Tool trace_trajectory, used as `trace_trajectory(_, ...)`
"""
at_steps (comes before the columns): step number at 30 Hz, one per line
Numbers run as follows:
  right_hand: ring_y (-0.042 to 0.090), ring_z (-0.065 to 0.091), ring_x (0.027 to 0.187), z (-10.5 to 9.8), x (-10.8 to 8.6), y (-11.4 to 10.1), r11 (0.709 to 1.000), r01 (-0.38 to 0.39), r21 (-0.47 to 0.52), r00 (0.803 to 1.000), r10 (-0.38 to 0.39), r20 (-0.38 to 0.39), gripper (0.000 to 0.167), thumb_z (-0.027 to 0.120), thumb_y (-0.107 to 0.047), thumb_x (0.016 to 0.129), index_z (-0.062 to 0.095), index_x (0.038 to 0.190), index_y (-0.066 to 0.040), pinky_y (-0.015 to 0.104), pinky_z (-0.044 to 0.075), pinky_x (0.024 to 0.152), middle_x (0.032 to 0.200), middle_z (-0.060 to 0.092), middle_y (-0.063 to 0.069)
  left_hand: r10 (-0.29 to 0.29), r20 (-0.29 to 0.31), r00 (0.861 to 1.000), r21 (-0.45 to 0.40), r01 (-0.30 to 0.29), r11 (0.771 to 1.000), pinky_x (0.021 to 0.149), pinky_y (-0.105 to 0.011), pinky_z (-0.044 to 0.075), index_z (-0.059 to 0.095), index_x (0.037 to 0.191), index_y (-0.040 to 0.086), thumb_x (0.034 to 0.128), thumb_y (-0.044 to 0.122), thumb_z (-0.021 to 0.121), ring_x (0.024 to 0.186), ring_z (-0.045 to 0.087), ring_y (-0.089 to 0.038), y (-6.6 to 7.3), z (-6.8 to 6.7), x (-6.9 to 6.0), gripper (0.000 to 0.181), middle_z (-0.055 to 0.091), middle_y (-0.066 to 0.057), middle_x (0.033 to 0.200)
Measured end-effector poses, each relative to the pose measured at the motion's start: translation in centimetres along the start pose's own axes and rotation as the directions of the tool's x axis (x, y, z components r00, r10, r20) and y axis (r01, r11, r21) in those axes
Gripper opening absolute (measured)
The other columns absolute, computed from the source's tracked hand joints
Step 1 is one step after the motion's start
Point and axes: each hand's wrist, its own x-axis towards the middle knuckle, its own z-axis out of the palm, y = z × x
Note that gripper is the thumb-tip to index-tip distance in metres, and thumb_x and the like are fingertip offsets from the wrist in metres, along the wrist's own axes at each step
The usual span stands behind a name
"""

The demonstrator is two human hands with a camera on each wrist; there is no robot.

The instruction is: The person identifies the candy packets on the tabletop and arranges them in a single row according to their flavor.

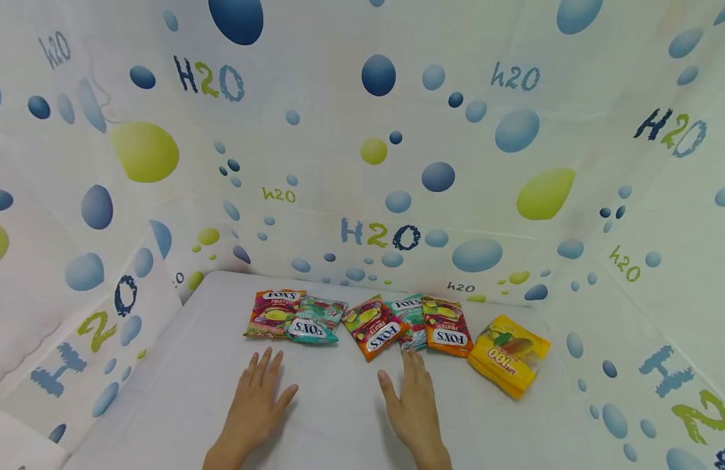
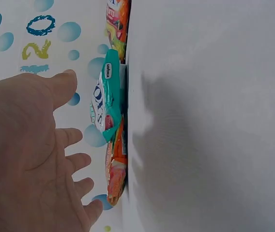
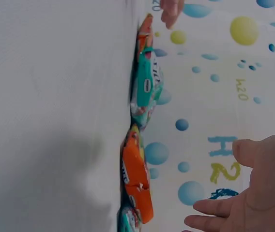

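My left hand (image 1: 254, 406), fingers extended and holding nothing, is over the white table just in front of an orange Fox's bag (image 1: 274, 314) and a teal one (image 1: 317, 320). My right hand (image 1: 412, 409) is empty too, its fingertips close to a second teal bag (image 1: 412, 321), which lies between two more orange bags (image 1: 372, 325) (image 1: 447, 326). The left wrist view has my left palm (image 2: 28, 154) beside a teal bag (image 2: 109, 96). In the right wrist view, my right hand (image 3: 261, 188) shows thumb and fingers apart, away from an orange bag (image 3: 136, 169).
A yellow bag (image 1: 510, 356) with a mango picture lies at the right end of the row. White cloth walls (image 1: 315, 156) printed with blue and green drops stand behind and on both sides. The white tabletop (image 1: 333, 418) extends below the bags.
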Motion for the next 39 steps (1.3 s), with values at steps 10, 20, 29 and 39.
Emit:
trace_trajectory(10,0.039,0.026,0.155,1.2,0.8,-1.4,0.997,0.080,0.023,0.997,-0.080,-0.025,0.087,0.050,-0.067,0.101,0.035,0.162,-0.007,0.060,0.025,0.123,0.170,0.027,0.014,-0.023,0.045,0.999,0.010,0.023,1.000,0.120,-0.068,0.018,0.035,0.159,0.000,0.1039,0.048,0.059,0.151,0.019,-0.055,-0.6,-0.4,1.0,0.078,0.032,-0.028,0.164)
trace_trajectory(20,0.039,0.027,0.155,2.7,1.6,-2.1,0.993,0.113,0.034,0.993,-0.112,-0.036,0.084,0.054,-0.062,0.102,0.036,0.161,-0.006,0.058,0.028,0.122,0.170,0.028,0.014,0.040,-0.011,0.999,-0.011,-0.040,0.999,0.121,-0.065,0.018,0.038,0.157,-0.001,0.1041,0.044,0.061,0.151,0.022,-0.054,-1.0,0.4,1.9,0.073,0.038,-0.027,0.161)
trace_trajectory(29,0.044,0.030,0.153,4.1,2.1,-2.8,0.991,0.127,0.042,0.991,-0.125,-0.045,0.085,0.055,-0.065,0.100,0.039,0.158,-0.006,0.060,0.030,0.121,0.167,0.031,0.019,0.036,0.028,0.999,0.004,-0.036,0.999,0.122,-0.064,0.018,0.036,0.159,0.000,0.1041,0.043,0.061,0.152,0.022,-0.053,-0.7,0.3,2.8,0.075,0.036,-0.024,0.164)
trace_trajectory(39,0.043,0.035,0.150,5.6,2.4,-4.1,0.985,0.162,0.055,0.986,-0.159,-0.055,0.081,0.061,-0.057,0.100,0.041,0.158,-0.004,0.059,0.032,0.120,0.165,0.035,0.018,0.059,-0.004,0.998,0.009,-0.059,0.998,0.122,-0.063,0.020,0.035,0.160,0.001,0.1016,0.041,0.066,0.152,0.024,-0.052,-0.8,0.7,3.3,0.078,0.034,-0.023,0.165)
